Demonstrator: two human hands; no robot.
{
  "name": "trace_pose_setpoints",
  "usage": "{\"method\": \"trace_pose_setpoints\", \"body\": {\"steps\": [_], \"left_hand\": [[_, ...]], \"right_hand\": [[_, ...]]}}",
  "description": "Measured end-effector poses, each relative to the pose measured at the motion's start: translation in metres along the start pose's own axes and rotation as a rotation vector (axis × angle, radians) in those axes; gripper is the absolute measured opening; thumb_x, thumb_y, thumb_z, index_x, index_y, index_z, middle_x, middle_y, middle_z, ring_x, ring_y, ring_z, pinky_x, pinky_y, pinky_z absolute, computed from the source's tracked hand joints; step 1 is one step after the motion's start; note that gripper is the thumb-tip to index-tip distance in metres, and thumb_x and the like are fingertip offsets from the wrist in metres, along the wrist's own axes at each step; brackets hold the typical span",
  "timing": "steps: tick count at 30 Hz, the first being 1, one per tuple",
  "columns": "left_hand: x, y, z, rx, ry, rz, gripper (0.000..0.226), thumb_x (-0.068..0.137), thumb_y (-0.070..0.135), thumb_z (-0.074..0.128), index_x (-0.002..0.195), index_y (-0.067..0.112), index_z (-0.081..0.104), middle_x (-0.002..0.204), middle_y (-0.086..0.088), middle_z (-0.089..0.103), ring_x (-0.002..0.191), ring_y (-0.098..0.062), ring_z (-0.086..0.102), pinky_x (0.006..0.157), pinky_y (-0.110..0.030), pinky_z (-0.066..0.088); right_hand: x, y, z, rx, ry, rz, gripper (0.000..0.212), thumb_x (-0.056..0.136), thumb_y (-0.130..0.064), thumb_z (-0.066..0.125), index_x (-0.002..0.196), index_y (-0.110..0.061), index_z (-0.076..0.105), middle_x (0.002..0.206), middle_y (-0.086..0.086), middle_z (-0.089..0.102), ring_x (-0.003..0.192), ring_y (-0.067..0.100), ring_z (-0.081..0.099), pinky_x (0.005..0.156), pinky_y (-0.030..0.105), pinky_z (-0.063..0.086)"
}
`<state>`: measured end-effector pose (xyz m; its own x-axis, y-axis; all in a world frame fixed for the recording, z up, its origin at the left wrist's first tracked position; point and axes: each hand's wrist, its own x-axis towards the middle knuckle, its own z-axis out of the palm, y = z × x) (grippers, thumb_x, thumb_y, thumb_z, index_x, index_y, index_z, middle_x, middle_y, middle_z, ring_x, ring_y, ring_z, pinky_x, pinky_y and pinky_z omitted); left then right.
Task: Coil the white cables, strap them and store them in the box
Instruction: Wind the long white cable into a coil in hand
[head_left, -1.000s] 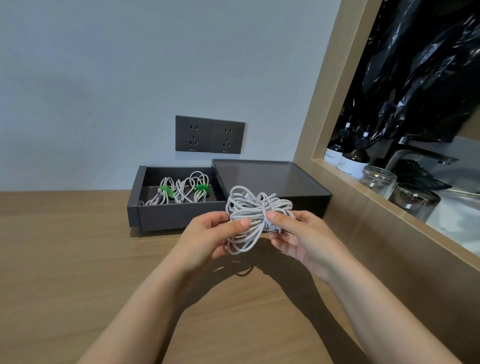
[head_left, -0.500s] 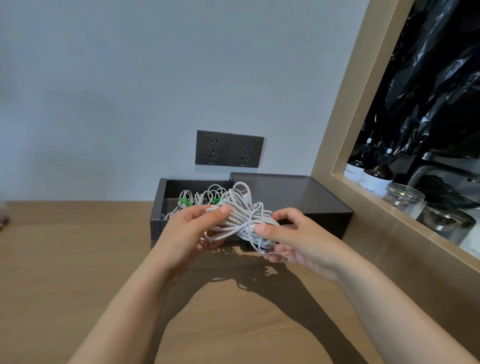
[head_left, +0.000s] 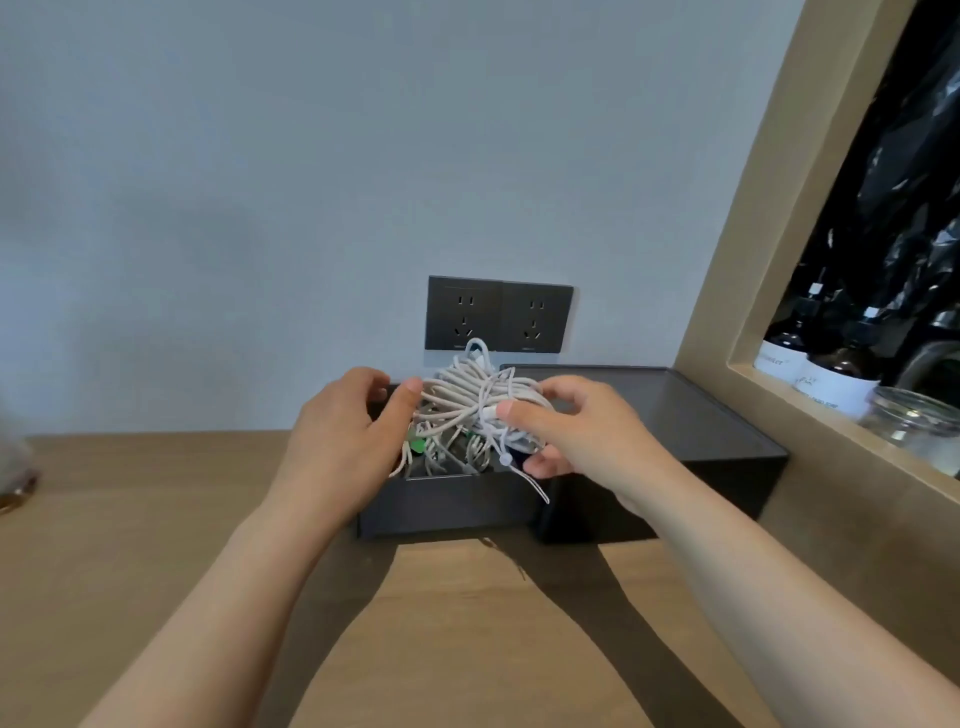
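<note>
Cable bundle: a loose, lumpy cable bundle (head_left: 467, 400) of matte off-white cord is hanging at the centre of the frame, just above the open box (head_left: 447, 506). Judging by the task, it is being held there to go in.
Right hand: the right hand (head_left: 576, 431) is carrying the weight. Its thumb is pressing the loops from the front and its fingers (head_left: 540, 462) are curling round beneath, which is keeping the coils from springing apart.
Left hand: the left hand (head_left: 343, 431) is steadying the bundle's left end, with its thumb tip touching the cord. Its other fingers are curling loosely behind, and I cannot tell whether they are gripping anything.
Thin tail: a thin tail (head_left: 524, 480) with a small bead is dangling from the bundle across the box's front wall. Whether it is a strap or a cable end is unclear.
Box: it is dark, matte and straight-sided, and it is sitting on the bench (head_left: 156, 519) against the wall. It is already holding small coiled cables (head_left: 436, 454) bound with green straps (head_left: 417, 445).
Lid: a flat dark lid (head_left: 675, 410) is lying just right of the opening, leaving the box free to fill.
Bench: it is showing a smooth, pale wood grain.
Upper centre: two dark sockets (head_left: 498, 314) are sitting on the plain wall.
Right edge: brown bottles (head_left: 831, 374) and a glass jar (head_left: 914, 426) are standing inside a wooden frame.
</note>
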<state>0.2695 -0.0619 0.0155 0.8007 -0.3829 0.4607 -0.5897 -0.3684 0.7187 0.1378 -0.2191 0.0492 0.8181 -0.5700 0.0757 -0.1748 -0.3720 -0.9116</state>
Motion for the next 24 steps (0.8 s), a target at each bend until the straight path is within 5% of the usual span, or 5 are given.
{"method": "trace_pose_setpoints", "body": {"steps": [6, 15, 21, 24], "left_hand": [[0.014, -0.019, -0.008, -0.006, -0.174, -0.202, 0.055, 0.098, 0.053, 0.033, 0.111, 0.007, 0.058, 0.111, -0.008, 0.059, 0.103, -0.026, 0.051, 0.078, -0.033, 0.034], [0.011, -0.023, -0.002, 0.027, -0.175, -0.199, 0.061, 0.094, 0.062, 0.027, 0.095, 0.005, 0.051, 0.096, -0.01, 0.055, 0.086, -0.026, 0.048, 0.063, -0.033, 0.028], [0.012, -0.028, -0.003, 0.019, -0.164, -0.167, 0.061, 0.096, 0.059, 0.025, 0.093, 0.006, 0.055, 0.097, -0.009, 0.057, 0.089, -0.026, 0.051, 0.069, -0.034, 0.032], [0.011, -0.028, -0.003, 0.011, -0.137, -0.146, 0.054, 0.097, 0.055, 0.028, 0.076, 0.01, 0.048, 0.083, -0.008, 0.056, 0.074, -0.021, 0.049, 0.059, -0.031, 0.03]], "right_hand": [[0.032, 0.003, 0.011, -0.171, -0.178, -0.025, 0.031, 0.083, -0.034, 0.076, 0.109, -0.021, 0.065, 0.097, 0.005, 0.072, 0.059, 0.015, 0.069, 0.059, 0.025, 0.058], [0.052, 0.0, 0.017, -0.512, -0.338, -0.054, 0.049, 0.089, -0.037, 0.069, 0.13, -0.018, 0.051, 0.094, 0.004, 0.069, 0.041, 0.005, 0.053, 0.04, 0.016, 0.04], [0.05, -0.003, 0.015, -0.549, -0.338, -0.036, 0.07, 0.085, -0.026, 0.075, 0.146, -0.025, 0.041, 0.133, 0.005, 0.053, 0.049, 0.007, 0.059, 0.051, 0.017, 0.049], [0.04, -0.001, 0.018, -0.575, -0.33, -0.133, 0.054, 0.089, -0.033, 0.07, 0.14, -0.027, 0.05, 0.128, -0.002, 0.057, 0.05, 0.007, 0.06, 0.053, 0.018, 0.05]]}}
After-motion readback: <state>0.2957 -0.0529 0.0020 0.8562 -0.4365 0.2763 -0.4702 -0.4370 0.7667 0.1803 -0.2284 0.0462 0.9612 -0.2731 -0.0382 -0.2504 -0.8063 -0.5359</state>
